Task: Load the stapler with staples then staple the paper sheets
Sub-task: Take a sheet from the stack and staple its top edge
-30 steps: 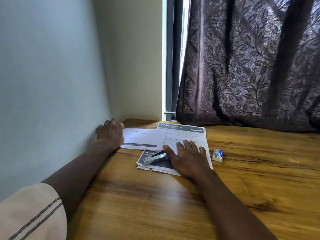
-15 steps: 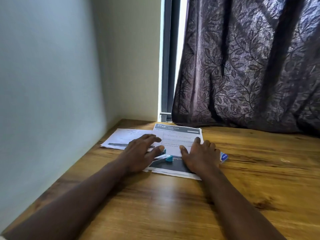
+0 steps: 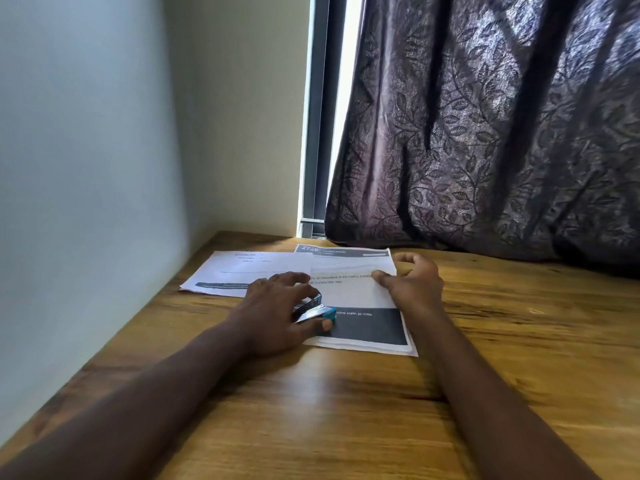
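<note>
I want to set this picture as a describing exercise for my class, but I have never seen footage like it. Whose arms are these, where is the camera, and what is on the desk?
There is no machine here. A person wears a camera on the head, so you look forward and down along their own two bare arms. They sit at a wooden desk in a corner, with a wall to the left and a dark leaf-patterned curtain behind. The left hand lies over a small stapler, silver with a blue tip, resting on a stack of printed sheets. The right hand pinches the right edge of that stack. Another printed sheet lies to the left, partly under the left hand.
</note>
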A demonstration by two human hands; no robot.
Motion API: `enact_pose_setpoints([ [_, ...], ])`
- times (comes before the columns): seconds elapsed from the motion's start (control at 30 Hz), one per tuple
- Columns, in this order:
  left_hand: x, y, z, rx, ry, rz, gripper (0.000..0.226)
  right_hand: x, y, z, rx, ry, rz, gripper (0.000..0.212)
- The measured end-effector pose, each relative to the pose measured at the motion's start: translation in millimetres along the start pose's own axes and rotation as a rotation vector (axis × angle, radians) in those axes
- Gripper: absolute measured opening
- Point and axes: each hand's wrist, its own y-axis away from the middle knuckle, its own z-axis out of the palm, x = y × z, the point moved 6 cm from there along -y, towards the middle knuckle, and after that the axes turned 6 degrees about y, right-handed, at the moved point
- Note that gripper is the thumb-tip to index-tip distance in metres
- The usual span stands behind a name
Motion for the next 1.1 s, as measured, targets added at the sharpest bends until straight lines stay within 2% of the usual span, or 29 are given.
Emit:
enact_pose_setpoints([
  [0.1,2.8,0.0,1.0,0.017,0.002,0.012,0.06,8.0,-9.5,-5.9,-0.04,-0.071,0.059,0.041],
  [0.17,7.0,0.3,0.7,0.04,-0.01,0.037,0.056,10.1,-13.2,-8.8,-0.053,-0.054,0.036,0.028],
  [0.3,17.4,1.1,-1.9,0.068,-0.058,0.096,0.052,3.2,-11.3,-12.9,0.018,0.236,-0.151,0.01],
  [0.4,26.2,2.0,-4.1,0.091,-0.052,0.138,0.048,-4.7,-5.2,-15.5,0.117,0.507,-0.274,0.014],
  [0.5,35.1,4.1,-6.1,0.111,0.051,0.191,0.042,-12.4,0.4,-21.8,0.204,0.529,-0.378,0.02],
  [0.57,40.2,5.6,-6.4,0.107,0.101,0.239,0.044,-15.4,1.4,-30.8,0.225,0.36,-0.402,0.018],
  [0.67,46.1,7.8,-4.2,0.07,0.072,0.314,0.047,-12.3,-3.6,-45.8,0.218,-0.036,-0.306,0.01],
  [0.77,52.3,11.2,-0.5,0.048,0.025,0.366,0.046,-7.4,-7.1,-55.8,0.171,-0.398,-0.184,0.014],
  [0.87,54.9,15.2,-6.9,0.101,0.055,0.363,0.052,-5.1,-11.5,-65.1,0.121,-0.633,-0.091,0.022],
  [0.93,52.9,16.2,-21.2,0.234,0.151,0.354,0.049,-5.1,-14.1,-66.8,0.039,-0.809,-0.031,0.028],
  [1.0,43.1,18.6,-44.1,0.493,0.289,0.323,0.04,-7.6,-14.3,-64.9,-0.094,-0.936,0.01,0.035],
  [1.07,27.3,22.1,-63.2,0.719,0.369,0.247,0.042,-11.6,-10.6,-57.8,-0.254,-0.959,0.019,0.04],
  [1.1,19.5,22.0,-67.6,0.765,0.398,0.203,0.047,-14.4,-7.7,-52.6,-0.33,-0.961,0.012,0.043],
])
